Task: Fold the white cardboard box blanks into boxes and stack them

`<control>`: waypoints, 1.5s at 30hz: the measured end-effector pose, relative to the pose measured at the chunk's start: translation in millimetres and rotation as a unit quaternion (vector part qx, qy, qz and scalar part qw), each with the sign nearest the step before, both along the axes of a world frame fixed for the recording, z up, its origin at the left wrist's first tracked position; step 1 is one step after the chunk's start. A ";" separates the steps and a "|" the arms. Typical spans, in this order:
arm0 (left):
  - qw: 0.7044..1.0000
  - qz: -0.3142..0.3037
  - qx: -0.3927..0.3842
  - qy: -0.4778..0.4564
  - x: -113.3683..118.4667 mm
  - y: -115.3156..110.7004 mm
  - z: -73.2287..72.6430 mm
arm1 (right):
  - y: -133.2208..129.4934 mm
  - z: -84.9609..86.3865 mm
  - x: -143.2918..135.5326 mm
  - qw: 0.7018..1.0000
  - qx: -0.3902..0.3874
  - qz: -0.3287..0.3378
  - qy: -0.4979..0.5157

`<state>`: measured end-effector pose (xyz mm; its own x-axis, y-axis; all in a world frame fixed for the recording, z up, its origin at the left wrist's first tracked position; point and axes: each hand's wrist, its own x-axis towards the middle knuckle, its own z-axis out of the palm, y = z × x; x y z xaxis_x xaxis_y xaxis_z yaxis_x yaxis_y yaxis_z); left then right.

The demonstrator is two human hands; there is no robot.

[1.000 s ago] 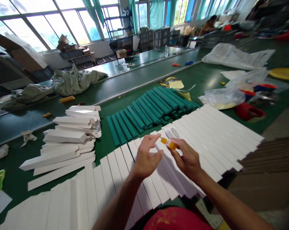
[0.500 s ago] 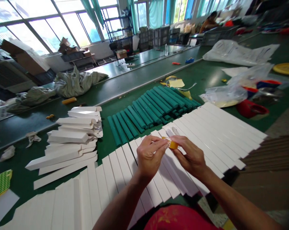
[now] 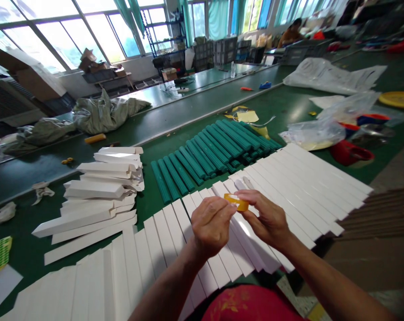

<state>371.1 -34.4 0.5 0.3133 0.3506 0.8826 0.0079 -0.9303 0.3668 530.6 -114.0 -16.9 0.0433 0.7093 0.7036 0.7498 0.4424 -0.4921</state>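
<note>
A small yellow tape roll (image 3: 241, 204) is held above a row of long white boxes (image 3: 289, 187). My right hand (image 3: 269, 218) grips the roll's right side between thumb and fingers. My left hand (image 3: 212, 220) is closed at the roll's left edge, fingertips pinched together; whatever lies between them is too small to make out. Behind the boxes lie many dark green ribbed sticks (image 3: 208, 151), side by side and partly stacked. At the left, more white boxes (image 3: 95, 189) form a loose pile with some open end flaps.
Clear plastic bags (image 3: 315, 131) and a red cup-like object (image 3: 351, 153) lie at the right. Crumpled grey-green sacking (image 3: 103, 116) is at the far left. A person (image 3: 290, 33) sits in the background. Brown cardboard (image 3: 372, 263) is at the lower right.
The yellow roll has turned so that more of its ring shows. My left hand's fingers have curled in more at its left edge. The view has shifted slightly.
</note>
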 end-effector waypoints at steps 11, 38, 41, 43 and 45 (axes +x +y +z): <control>0.997 -0.005 0.073 0.006 -7.1 7.1 -1.4 | 0.7 13.6 2.2 0.998 -0.033 0.050 0.013; 0.996 -0.058 -0.071 0.011 4.2 2.5 20.9 | -2.1 37.1 23.3 0.983 0.065 -0.023 -0.169; 0.996 -0.065 -0.061 0.023 4.4 2.5 19.8 | -3.2 34.1 23.4 0.982 0.064 -0.021 -0.174; 0.996 -0.065 -0.060 0.030 4.5 2.5 19.6 | -3.2 31.7 23.1 0.982 0.064 -0.024 -0.178; 0.996 -0.060 -0.062 0.038 4.5 2.8 19.0 | -2.7 30.1 22.5 0.980 0.069 -0.025 -0.184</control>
